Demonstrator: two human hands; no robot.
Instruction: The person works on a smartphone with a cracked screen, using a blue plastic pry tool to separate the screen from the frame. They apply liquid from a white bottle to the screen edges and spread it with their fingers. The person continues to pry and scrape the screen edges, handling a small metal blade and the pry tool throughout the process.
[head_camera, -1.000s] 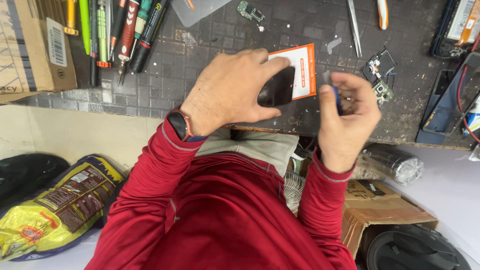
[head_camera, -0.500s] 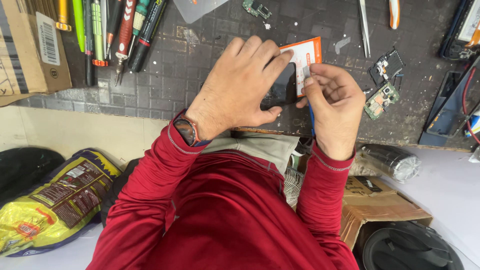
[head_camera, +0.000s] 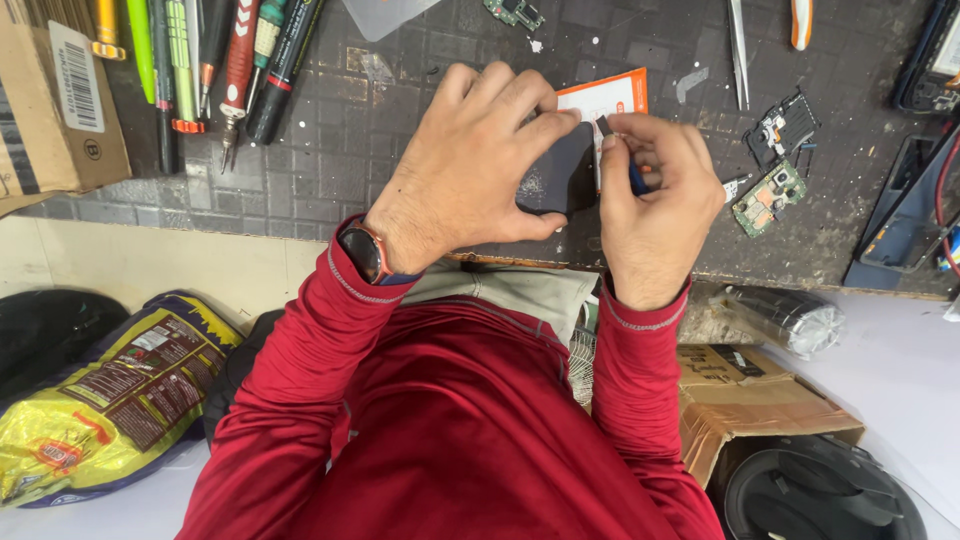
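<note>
My left hand (head_camera: 480, 165) is curled around a dark flat phone-like part (head_camera: 556, 178), held just above the dark gridded work mat (head_camera: 330, 150). A watch sits on that wrist. My right hand (head_camera: 655, 195) is pinched on a thin blue-handled tool (head_camera: 634, 178), whose tip touches the top right edge of the dark part. Behind both hands lies a white and orange card (head_camera: 610, 98), partly covered by my fingers.
Screwdrivers and pens (head_camera: 215, 60) lie at the mat's far left beside a cardboard box (head_camera: 55, 110). Small circuit boards (head_camera: 770, 190) and tweezers (head_camera: 738, 45) lie to the right. A yellow bag (head_camera: 90, 400), a brown carton (head_camera: 750, 400) and a black helmet-like object (head_camera: 820, 495) sit on the floor.
My right hand moved in from the right until it met the dark part in my left hand. My left hand shifted slightly and curled tighter around the part.
</note>
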